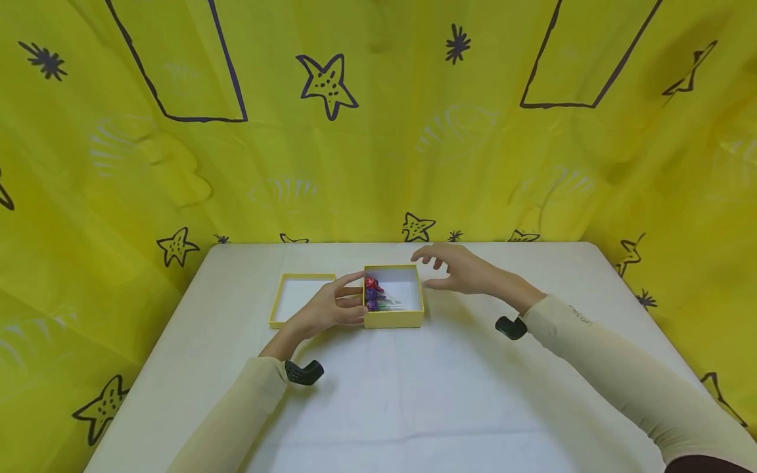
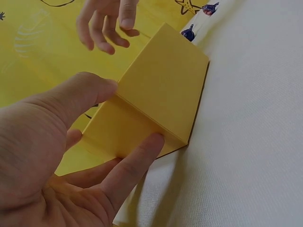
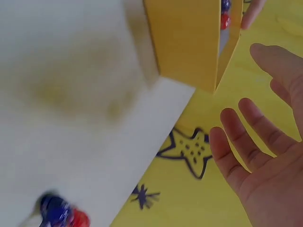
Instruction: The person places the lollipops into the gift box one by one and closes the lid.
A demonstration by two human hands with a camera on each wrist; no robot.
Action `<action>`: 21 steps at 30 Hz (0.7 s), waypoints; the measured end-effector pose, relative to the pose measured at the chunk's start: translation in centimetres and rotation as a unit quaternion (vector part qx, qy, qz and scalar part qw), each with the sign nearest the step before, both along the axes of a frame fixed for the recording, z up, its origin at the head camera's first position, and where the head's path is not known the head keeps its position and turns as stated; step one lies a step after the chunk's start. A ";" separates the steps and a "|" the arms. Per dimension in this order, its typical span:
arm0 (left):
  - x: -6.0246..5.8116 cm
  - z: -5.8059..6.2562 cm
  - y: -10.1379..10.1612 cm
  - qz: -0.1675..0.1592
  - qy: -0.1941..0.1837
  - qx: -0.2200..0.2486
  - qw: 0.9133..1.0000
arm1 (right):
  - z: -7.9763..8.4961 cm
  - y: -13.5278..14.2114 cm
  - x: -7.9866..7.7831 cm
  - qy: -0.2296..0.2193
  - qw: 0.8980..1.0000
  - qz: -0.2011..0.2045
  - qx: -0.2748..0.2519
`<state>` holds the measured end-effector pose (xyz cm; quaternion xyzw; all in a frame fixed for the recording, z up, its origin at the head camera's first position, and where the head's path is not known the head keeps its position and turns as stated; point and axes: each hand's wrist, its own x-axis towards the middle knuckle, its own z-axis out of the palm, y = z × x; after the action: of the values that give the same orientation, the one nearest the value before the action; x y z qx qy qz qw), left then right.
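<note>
On the white table stands an open yellow box (image 1: 393, 320) with a white inside. Red and purple lollipops (image 1: 372, 293) lie along its left wall, their pale sticks pointing right. My left hand (image 1: 328, 307) holds the box's left end, thumb (image 2: 97, 87) at the upper edge and a fingertip (image 2: 154, 142) low on the side. Just off the right wall, my right hand (image 1: 458, 268) is raised with fingers apart and nothing in it. In the right wrist view, a blue-and-red pair of lollipops (image 3: 56, 210) lies on the table outside the box.
A shallow yellow lid (image 1: 294, 295) with a white inside lies left of the box, partly behind my left hand. Past the box in the left wrist view are lollipops (image 2: 188, 33) on the table. A yellow patterned curtain (image 1: 378, 164) borders the table's back and sides.
</note>
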<state>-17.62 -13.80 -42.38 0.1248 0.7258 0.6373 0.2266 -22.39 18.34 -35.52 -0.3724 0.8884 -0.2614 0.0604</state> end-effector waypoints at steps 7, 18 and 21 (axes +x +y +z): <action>-0.1 -0.2 -0.2 -0.007 0.003 0.011 1.000 | -0.2 3.9 -0.1 -0.006 0.998 -0.052 0.025; -0.2 -0.2 -0.1 -0.009 0.007 -0.003 1.000 | -1.5 8.5 0.2 -0.009 0.996 -0.079 0.048; -0.3 -0.3 -0.1 -0.009 0.006 0.000 1.000 | -1.7 9.4 0.4 -0.010 0.996 -0.074 0.051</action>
<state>-17.89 -13.91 -42.65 0.1351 0.7259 0.6346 0.2282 -22.00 27.76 -37.22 -0.2990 0.9251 -0.2237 0.0689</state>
